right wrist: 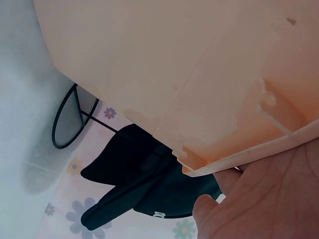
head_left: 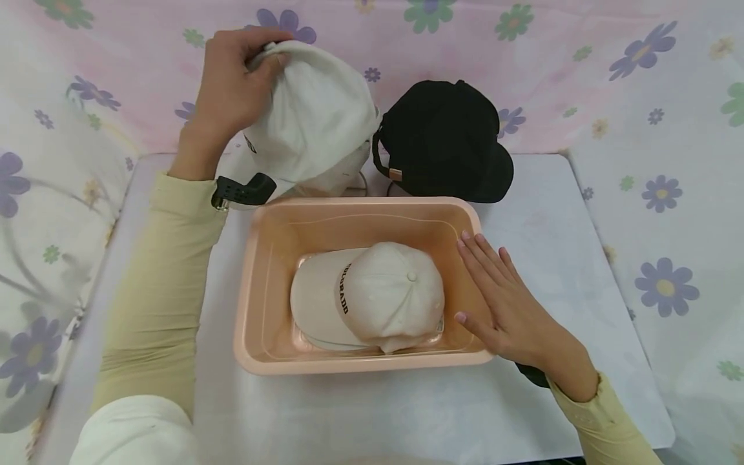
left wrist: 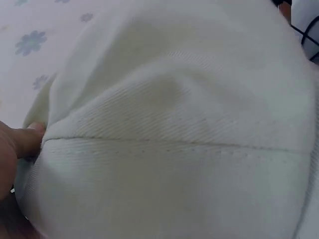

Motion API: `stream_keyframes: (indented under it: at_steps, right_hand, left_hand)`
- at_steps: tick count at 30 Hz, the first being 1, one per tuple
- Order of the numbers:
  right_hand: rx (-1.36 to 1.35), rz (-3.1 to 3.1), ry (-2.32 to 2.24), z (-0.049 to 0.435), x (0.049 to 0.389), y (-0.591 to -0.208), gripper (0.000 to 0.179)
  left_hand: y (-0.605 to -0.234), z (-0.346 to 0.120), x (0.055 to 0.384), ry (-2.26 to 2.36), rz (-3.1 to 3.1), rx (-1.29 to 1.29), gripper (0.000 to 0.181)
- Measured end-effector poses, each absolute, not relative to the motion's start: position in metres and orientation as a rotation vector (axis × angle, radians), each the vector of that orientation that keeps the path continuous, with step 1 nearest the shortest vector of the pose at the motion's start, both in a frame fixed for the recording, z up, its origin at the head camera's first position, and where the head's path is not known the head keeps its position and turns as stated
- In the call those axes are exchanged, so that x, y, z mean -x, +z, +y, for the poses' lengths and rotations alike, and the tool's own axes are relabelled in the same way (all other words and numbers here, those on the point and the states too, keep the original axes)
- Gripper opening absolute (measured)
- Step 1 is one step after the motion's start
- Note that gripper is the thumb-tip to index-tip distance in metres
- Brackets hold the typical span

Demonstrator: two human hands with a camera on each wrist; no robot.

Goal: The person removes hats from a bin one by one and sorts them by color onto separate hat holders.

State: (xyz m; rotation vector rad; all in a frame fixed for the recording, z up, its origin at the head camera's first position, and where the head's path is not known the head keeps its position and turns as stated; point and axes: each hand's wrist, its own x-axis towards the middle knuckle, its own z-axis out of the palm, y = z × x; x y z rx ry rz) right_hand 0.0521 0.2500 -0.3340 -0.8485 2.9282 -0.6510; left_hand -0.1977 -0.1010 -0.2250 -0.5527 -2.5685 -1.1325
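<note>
My left hand (head_left: 235, 84) pinches the top edge of a white cap (head_left: 316, 110) at the back left, thumb on the near side. Up close in the left wrist view, the pale cloth with its stitched seam fills most of the picture. A cream cap (head_left: 389, 290) with dark lettering lies inside a peach plastic bin (head_left: 247, 310), its brim to the left. My right hand (head_left: 506, 310) rests at the bin's right rim with fingers straight. From below, the right wrist view shows that palm (right wrist: 279, 199) against the rim.
A black cap (head_left: 447, 142) stands behind the bin, right of the white cap. Beneath it, a black wire stand (right wrist: 62, 119) shows in the right wrist view. Flowered cloth (head_left: 546, 64) hangs behind and beside the white table (head_left: 552, 245).
</note>
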Motion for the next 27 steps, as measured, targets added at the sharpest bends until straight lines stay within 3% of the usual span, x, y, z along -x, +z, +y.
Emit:
stream_keyframes:
  at_steps: [7, 18, 27]
  right_hand:
    - [0.843, 2.928, -0.651, 0.251, -0.053, -0.333, 0.084]
    - [0.831, 2.916, -0.651, 0.251, -0.054, -0.332, 0.084]
    - [0.852, 2.927, -0.658, 0.251, -0.053, -0.333, 0.083]
  left_hand:
    - [-0.219, -0.098, 0.197, -1.148, -2.423, 0.507, 0.027]
    - [-0.240, -0.080, 0.195, -1.123, -2.675, 0.801, 0.032]
    - [-0.249, -0.084, 0.196, -1.274, -2.830, 0.736, 0.040]
